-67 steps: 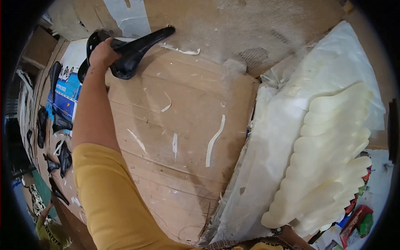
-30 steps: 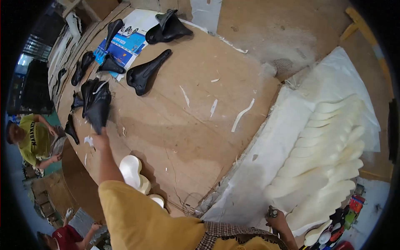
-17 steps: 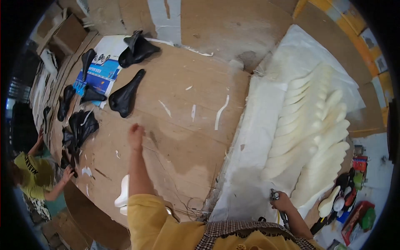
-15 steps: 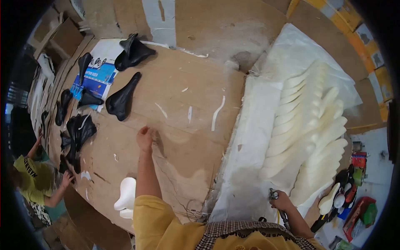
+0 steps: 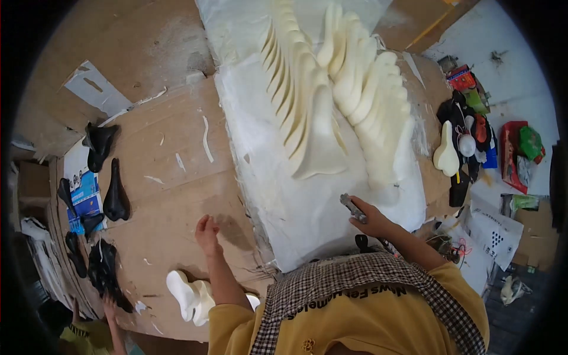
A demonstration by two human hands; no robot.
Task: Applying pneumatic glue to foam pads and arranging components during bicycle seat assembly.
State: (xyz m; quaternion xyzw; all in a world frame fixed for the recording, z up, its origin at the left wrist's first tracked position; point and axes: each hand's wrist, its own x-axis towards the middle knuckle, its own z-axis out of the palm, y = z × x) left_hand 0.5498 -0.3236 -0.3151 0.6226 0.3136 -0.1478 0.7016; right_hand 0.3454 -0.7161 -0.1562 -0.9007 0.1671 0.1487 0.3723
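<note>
My right hand (image 5: 370, 219) is wrapped round a grey metal spray gun (image 5: 353, 208), held over the near part of a white sheet (image 5: 269, 219). Beyond the gun, cream foam bicycle saddle pads (image 5: 316, 136) overlap in a long row. A second row of pads (image 5: 378, 118) lies to its right. My left hand (image 5: 208, 234) hovers over the brown cardboard (image 5: 171, 231), its fingers loosely bent and apart, with nothing seen in them. Close to my left forearm, several white saddle pads (image 5: 184, 293) lie on the cardboard, partly hidden by the arm.
Black saddles (image 5: 116, 192) and covers lie at the left, some on a blue and white printed sheet (image 5: 86, 192). A co-worker's hand (image 5: 109, 305) touches a black pile there. Thin white scraps (image 5: 207, 139) dot the cardboard. Tools and a red box (image 5: 513, 157) are at right.
The view has swung rightward, bringing the foam rows to the middle. The spray gun stays in my right hand, now nearer the front row. My left hand's fingers look more spread.
</note>
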